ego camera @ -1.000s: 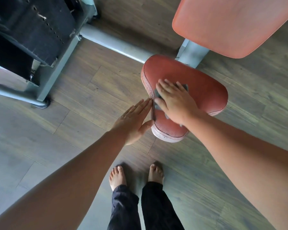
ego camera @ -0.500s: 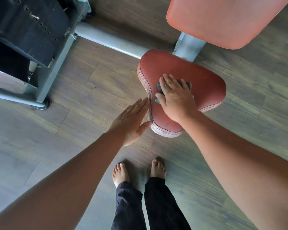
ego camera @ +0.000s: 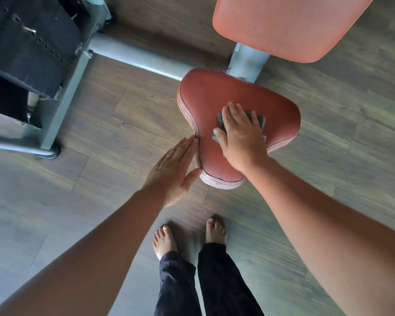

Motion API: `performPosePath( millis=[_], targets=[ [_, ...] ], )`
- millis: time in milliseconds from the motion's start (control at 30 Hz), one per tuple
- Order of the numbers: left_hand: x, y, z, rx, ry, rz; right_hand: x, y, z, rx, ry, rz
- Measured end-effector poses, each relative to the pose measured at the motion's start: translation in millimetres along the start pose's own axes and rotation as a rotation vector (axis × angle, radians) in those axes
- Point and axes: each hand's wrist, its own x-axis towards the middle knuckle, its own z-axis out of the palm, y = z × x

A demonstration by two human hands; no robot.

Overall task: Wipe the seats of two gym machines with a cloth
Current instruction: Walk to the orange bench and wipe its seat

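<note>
A red padded gym seat (ego camera: 214, 96) with stitched edges stands in the middle of the head view, on a grey post. My right hand (ego camera: 240, 135) lies flat on its right half and presses a small grey cloth (ego camera: 259, 120) against the pad; only the cloth's edges show around the fingers. My left hand (ego camera: 172, 168) is flat with fingers together, its fingertips and thumb touching the seat's left rim. It holds nothing. The red backrest (ego camera: 283, 26) of the same machine hangs above at the top right.
A grey steel frame (ego camera: 64, 96) with a black weight stack (ego camera: 30, 42) stands at the upper left. A grey tube (ego camera: 141, 58) runs along the wood-look floor to the seat post. My bare feet (ego camera: 164, 240) stand just below the seat.
My right hand has slid the cloth from the seat's left edge toward its right half. My left hand has stayed against the left rim.
</note>
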Motion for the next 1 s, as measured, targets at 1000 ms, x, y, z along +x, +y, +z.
performPosePath(
  millis=[1000],
  targets=[
    [30,7,-19,0.133,-0.021,-0.011,-32,30,10,0.173,0.106,-0.102]
  ],
)
